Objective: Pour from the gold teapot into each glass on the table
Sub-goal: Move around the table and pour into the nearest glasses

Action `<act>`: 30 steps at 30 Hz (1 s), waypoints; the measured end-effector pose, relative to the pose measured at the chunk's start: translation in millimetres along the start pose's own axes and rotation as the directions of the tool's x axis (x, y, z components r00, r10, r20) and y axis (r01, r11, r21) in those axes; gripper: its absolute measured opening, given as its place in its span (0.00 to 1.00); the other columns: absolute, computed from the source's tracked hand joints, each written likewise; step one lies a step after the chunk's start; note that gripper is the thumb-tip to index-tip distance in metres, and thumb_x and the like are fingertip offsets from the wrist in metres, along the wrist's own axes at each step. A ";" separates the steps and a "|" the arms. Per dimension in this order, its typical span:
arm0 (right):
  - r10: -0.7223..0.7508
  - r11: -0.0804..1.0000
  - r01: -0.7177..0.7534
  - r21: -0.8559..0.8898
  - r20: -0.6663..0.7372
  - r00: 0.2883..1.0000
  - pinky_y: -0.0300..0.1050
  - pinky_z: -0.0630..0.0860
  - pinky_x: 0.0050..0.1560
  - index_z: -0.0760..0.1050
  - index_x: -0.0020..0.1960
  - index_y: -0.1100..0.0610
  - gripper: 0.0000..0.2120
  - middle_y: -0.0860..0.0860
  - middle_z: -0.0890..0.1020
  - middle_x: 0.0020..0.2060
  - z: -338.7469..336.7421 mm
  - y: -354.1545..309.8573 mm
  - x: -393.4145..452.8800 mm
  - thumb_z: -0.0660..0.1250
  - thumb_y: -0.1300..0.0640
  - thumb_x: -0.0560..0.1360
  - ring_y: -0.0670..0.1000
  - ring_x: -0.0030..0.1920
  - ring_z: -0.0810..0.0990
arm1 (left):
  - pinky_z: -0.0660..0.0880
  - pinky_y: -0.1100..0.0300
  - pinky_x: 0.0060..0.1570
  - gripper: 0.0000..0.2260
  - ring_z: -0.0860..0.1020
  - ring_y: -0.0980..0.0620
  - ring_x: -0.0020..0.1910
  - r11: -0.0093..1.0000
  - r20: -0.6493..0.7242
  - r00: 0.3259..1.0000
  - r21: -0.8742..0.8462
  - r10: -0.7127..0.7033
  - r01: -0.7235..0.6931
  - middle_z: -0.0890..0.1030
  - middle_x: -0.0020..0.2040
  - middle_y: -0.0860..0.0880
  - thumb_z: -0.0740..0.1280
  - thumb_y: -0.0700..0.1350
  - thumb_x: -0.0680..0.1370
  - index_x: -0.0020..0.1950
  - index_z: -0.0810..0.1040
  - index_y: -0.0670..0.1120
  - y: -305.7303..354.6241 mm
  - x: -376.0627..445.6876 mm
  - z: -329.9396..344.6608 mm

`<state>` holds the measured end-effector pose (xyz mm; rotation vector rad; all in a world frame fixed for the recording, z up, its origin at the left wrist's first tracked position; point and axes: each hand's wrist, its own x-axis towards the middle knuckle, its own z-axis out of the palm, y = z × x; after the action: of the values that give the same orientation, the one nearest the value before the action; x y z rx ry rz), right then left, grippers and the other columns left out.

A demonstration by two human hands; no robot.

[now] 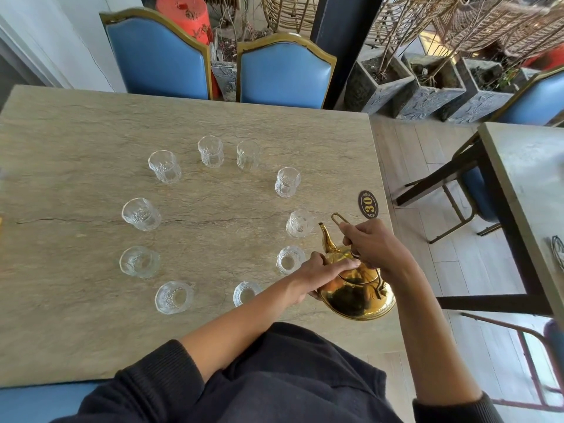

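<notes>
**Two hands on the gold teapot, ten glasses waiting**

The right hand [374, 245] is gripping the thin wire handle [339, 219] of the gold teapot [357, 296], fingers curled round it, while the left hand [320, 271] is lying flat on the lid with its fingers mostly straight, pressing down. The teapot is sitting under both hands, near the right edge of the counter [76, 315], its spout [325, 235] pointing up and away from the hands.

Ten clear glasses are standing in a ring on the counter. Two are lying just beyond the left hand's fingertips: one [290, 260] touching distance from the knuckles, another [300, 223] just beside the spout. A third [246, 293] is standing right next to the left forearm. The others are spreading away to the left of the hands and farther out: [174, 297], [139, 261], [141, 214], [164, 166], [210, 151], [248, 155] and [287, 181].

One dark oval tag [368, 204] reading 30 is lying just past the right hand.

The lid is hidden under the left hand, and whether any glass is holding liquid is hard to make out. Two blue chairs [283, 76] are standing at the counter's far side.
</notes>
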<state>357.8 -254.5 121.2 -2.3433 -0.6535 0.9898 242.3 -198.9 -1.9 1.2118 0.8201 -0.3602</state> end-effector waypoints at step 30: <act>0.018 1.000 -0.018 0.008 0.008 1.000 0.47 0.67 0.30 0.81 0.34 0.60 0.21 0.51 0.76 0.24 4.2 4.5 8.6 0.65 0.48 0.80 0.46 0.22 0.70 | 0.86 0.45 0.58 0.52 0.84 0.47 0.62 0.996 0.003 0.996 -0.026 -0.085 0.085 0.84 0.65 0.45 0.77 0.79 0.61 0.75 0.71 0.49 -9.4 13.2 -2.2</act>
<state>361.0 -251.6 111.5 -2.3434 -0.6309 1.0084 244.2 -197.8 -18.1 1.1547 0.8740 -0.4189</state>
